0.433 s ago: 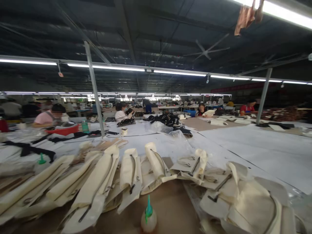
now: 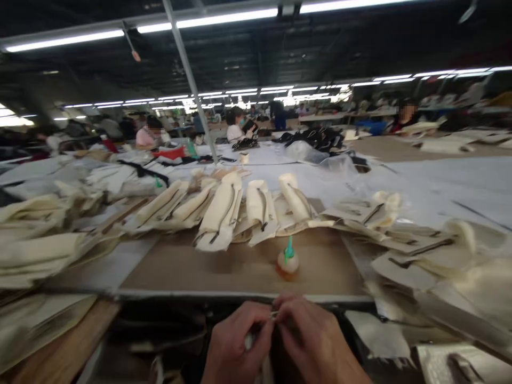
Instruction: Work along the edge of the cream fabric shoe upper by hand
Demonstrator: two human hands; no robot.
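Note:
My left hand (image 2: 240, 338) and my right hand (image 2: 310, 336) meet just below the front edge of the table. Thumb and fingers of each are pinched together around something small and pale that blur keeps me from naming. A pale strip hangs below it between the palms. Beyond the hands, a squeeze bottle (image 2: 288, 264) with a green nozzle and orange-brown contents stands on the brown board (image 2: 224, 269). Cream fabric pieces (image 2: 223, 210) with dark zips lie in a row behind the bottle, touched by neither hand.
More cream pieces are heaped at the left (image 2: 38, 256) and right (image 2: 424, 256). A metal post (image 2: 196, 88) rises beyond the row. Black pieces (image 2: 316, 138) and clear plastic (image 2: 302, 151) lie on the white tabletop (image 2: 448, 178). Several people sit at tables farther back.
The view has tilted down and turned left. Both of my hands, out of sight before, now show at the bottom. The bottle and the fabric row show no clear movement on the table.

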